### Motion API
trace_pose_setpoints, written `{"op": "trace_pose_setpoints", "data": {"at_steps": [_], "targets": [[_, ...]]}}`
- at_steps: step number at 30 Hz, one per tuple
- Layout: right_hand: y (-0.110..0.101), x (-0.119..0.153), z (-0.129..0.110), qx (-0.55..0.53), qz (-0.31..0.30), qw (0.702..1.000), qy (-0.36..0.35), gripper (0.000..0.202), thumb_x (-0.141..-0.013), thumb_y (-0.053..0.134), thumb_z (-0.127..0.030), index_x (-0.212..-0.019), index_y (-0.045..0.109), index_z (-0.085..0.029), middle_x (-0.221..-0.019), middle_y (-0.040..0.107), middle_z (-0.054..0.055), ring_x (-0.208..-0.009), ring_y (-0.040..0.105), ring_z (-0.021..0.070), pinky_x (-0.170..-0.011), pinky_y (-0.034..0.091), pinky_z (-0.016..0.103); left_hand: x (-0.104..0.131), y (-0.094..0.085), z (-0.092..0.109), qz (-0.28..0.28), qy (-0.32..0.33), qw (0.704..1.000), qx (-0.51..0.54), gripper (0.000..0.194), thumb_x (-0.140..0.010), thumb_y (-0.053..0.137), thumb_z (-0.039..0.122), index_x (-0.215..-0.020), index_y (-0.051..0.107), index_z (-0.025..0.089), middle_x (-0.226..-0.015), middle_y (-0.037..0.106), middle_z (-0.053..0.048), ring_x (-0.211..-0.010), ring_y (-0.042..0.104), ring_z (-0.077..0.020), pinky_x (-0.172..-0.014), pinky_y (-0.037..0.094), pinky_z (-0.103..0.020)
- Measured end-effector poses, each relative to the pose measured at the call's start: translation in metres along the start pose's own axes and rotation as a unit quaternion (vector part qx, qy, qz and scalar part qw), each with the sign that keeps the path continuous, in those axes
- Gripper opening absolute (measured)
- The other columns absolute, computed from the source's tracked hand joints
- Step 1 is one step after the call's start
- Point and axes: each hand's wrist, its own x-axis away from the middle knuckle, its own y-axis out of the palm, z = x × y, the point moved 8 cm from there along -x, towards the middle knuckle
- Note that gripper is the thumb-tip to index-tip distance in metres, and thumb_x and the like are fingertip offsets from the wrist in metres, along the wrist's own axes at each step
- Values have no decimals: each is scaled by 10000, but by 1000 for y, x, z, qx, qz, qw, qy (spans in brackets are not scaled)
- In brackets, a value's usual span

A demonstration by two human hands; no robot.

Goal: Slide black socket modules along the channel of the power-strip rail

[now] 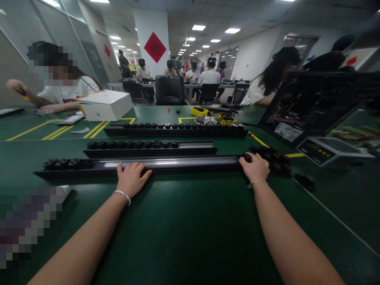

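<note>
Nearest me lies a long black rail [178,162] with a shiny channel and a few dark knob-like parts [62,163] at its left end. My left hand [132,180] rests on the rail's front edge, fingers spread and holding nothing. By the right end of the rail, my right hand [255,168] has its thumb and fingers closed around a small black round part [247,158]. A pile of similar black parts [276,160] sits just right of that hand. Behind are a second rail [196,145], partly filled with these parts, and a third rail [175,132], lined along most of its length.
An open computer case [311,107] and a power supply box [332,151] stand on the right. Further back are a white box [107,105], a metal bowl [205,120] and yellow bins [199,111]. A pixelated item [29,221] lies at left. People sit across the table.
</note>
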Motion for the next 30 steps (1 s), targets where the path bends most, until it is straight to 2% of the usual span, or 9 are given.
{"op": "trace_pose_setpoints", "data": {"at_steps": [8, 30], "targets": [[1, 0, 0, 1, -1, 1000, -4, 487, -760, 467, -505, -1167, 620, -284, -1349, 475, 68, -1199, 391, 307, -967, 352, 488, 0, 3, -3, 9, 3, 1000, -1, 398, -866, 365, 490, -1037, 614, 230, -1081, 645, -79, -1099, 529, -280, -1064, 127, -583], [1, 0, 0, -9, 15, 1000, -16, 466, -749, 479, -485, -1133, 638, -273, -1312, 495, 75, -1150, 410, 302, -943, 367, 483, 0, 1, -2, -9, -3, 1000, -2, 401, -866, 351, 498, -1032, 611, 241, -1081, 645, -78, -1088, 528, -291, -1057, 142, -586]]}}
